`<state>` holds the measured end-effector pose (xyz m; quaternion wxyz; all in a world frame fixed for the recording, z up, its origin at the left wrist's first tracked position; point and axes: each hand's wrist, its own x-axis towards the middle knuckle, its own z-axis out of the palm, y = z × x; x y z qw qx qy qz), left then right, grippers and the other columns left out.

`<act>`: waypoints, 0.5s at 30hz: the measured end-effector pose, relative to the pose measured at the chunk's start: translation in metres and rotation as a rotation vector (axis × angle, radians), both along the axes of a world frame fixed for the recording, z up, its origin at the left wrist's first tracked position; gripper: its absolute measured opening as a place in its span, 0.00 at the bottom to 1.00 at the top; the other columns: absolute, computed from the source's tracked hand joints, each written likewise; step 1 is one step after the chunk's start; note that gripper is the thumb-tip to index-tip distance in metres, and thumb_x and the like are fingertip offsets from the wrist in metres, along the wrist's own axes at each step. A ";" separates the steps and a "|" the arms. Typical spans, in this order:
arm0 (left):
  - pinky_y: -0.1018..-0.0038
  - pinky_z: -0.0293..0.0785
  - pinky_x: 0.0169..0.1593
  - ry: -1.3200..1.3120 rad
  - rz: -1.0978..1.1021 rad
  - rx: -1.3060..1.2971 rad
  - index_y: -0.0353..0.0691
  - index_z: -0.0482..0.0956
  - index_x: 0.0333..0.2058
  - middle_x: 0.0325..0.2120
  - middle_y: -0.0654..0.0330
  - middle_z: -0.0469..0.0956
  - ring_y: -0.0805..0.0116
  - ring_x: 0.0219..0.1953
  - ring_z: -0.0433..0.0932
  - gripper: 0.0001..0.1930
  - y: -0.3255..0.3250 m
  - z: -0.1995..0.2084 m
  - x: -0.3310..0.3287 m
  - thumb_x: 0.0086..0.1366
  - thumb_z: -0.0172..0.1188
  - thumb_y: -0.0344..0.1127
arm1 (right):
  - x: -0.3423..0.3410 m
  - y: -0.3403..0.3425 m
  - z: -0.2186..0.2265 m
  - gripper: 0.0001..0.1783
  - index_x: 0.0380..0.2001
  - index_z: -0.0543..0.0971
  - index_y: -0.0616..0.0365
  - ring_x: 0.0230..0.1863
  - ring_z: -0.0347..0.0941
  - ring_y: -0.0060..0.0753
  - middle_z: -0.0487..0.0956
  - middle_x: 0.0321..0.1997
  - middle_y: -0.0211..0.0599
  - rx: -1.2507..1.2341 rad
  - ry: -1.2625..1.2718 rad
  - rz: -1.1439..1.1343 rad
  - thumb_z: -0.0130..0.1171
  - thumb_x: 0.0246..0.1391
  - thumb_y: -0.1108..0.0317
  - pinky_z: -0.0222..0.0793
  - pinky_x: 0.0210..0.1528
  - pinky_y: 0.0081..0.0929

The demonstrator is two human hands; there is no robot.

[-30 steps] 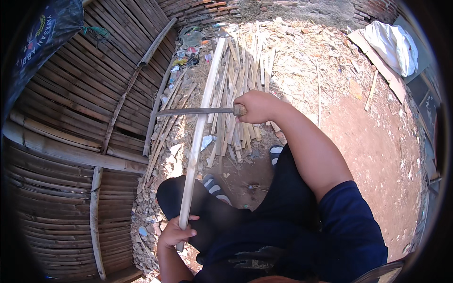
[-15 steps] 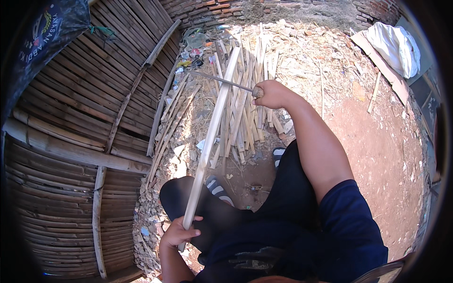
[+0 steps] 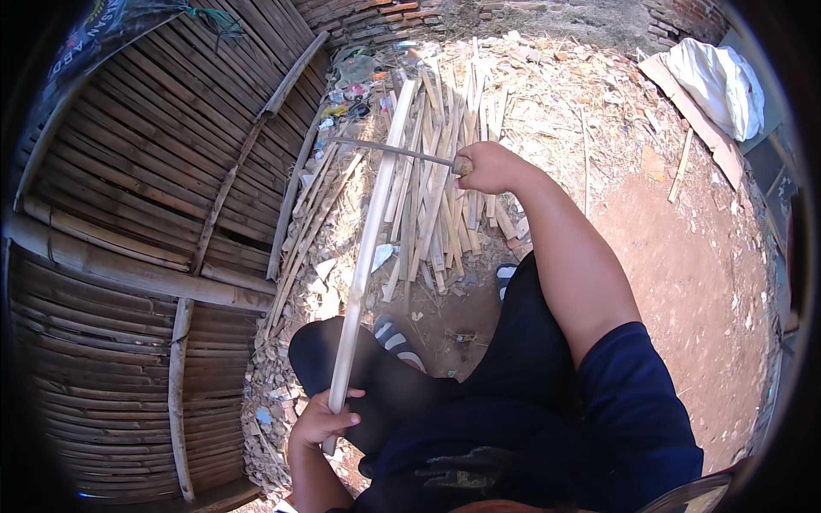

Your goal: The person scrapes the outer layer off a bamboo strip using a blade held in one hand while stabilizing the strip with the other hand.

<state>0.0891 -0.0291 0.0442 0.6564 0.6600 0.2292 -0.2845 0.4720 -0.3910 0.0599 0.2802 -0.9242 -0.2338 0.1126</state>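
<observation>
My left hand (image 3: 323,421) is closed around the near end of a long pale bamboo strip (image 3: 363,265), beside my bent left knee. The strip slants away from me over the ground, its far end above a pile of slats. My right hand (image 3: 491,168), arm stretched out, grips the short handle of a long-bladed knife (image 3: 357,144). Its narrow blade points left and lies across the upper part of the strip. From this angle I cannot tell how deep the edge sits in the strip.
Loose slats (image 3: 440,218) lie piled on chip-strewn ground ahead. A bamboo wall (image 3: 154,214) rises close on the left, and a brick wall (image 3: 393,19) stands at the back. A white sack (image 3: 718,90) rests at the far right. My sandalled feet are below the pile.
The strip's far end has swung slightly to the left. The knife blade has shifted a little left and its tip sits lower. Both hands keep their holds.
</observation>
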 end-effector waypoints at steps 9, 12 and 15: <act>0.81 0.60 0.20 -0.014 0.019 -0.128 0.31 0.75 0.57 0.15 0.70 0.69 0.82 0.15 0.65 0.27 0.003 -0.006 -0.003 0.57 0.70 0.22 | -0.054 0.037 0.013 0.27 0.51 0.82 0.53 0.50 0.79 0.52 0.83 0.46 0.49 -0.099 -0.037 0.393 0.70 0.48 0.54 0.74 0.54 0.44; 0.81 0.60 0.20 -0.007 -0.009 -0.072 0.32 0.75 0.56 0.16 0.70 0.69 0.82 0.15 0.65 0.27 0.001 -0.001 -0.002 0.57 0.70 0.22 | -0.075 0.049 0.022 0.25 0.47 0.83 0.52 0.47 0.79 0.55 0.84 0.42 0.48 -0.155 -0.074 0.536 0.70 0.47 0.53 0.74 0.50 0.45; 0.81 0.60 0.20 0.013 -0.020 0.013 0.32 0.76 0.56 0.16 0.70 0.70 0.83 0.15 0.65 0.27 -0.003 0.004 -0.001 0.58 0.70 0.23 | -0.047 0.036 0.011 0.25 0.47 0.83 0.52 0.47 0.80 0.54 0.83 0.43 0.48 -0.128 -0.092 0.502 0.70 0.46 0.53 0.74 0.50 0.45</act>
